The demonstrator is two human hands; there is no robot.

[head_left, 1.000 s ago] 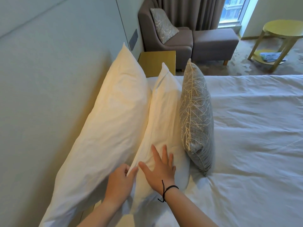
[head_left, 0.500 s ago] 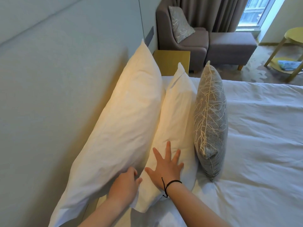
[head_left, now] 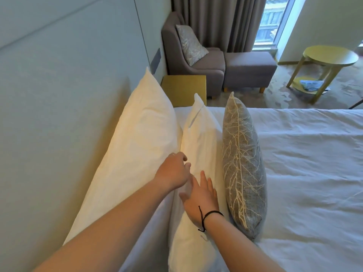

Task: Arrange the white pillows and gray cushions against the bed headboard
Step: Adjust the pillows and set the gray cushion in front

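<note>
Large pillow (head_left: 137, 154): leaning on headboard (head_left: 59, 95), far left.
Small pillow (head_left: 200, 146): upright, between large pillow and cushion (head_left: 242, 163).
Left hand (head_left: 172, 171): fingers loosely curled, at pillows' gap.
Right hand (head_left: 200, 197): fingers straight, flat on small pillow.

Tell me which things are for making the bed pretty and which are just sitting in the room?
For the job: big white pillow, smaller white pillow, gray cushion, headboard, left hand, right hand.

Just lying about: armchair with its own cushion, footstool, round yellow table, bedside table.
</note>
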